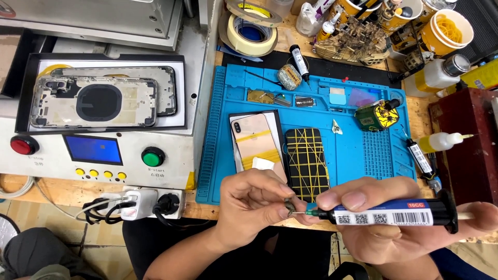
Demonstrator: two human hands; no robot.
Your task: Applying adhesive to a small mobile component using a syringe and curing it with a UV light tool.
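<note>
The right hand (394, 228) is gripping a black adhesive syringe (384, 215) with a white label, its fingers (353, 199) closed round the barrel and the thumb resting at the plunger end. The left hand (249, 205) is pinching a small dark part (288, 208) between thumb and fingertips, and the syringe's fine needle tip is touching it, just in front of the near edge of the blue repair mat (347, 155).

To do this well, the left hand should be keeping the part steady while the right is pressing the plunger gently, so only a small bead is coming out at the needle.

What the small part is cannot be told; the fingers are covering most of it. The plunger end is running out toward the right edge of the view.

On the mat, a rose-gold phone back (254, 142) is lying beside a black panel crossed with yellow tape strips (307, 162). A bare phone frame (96, 101) is resting on the machine at left.
</note>
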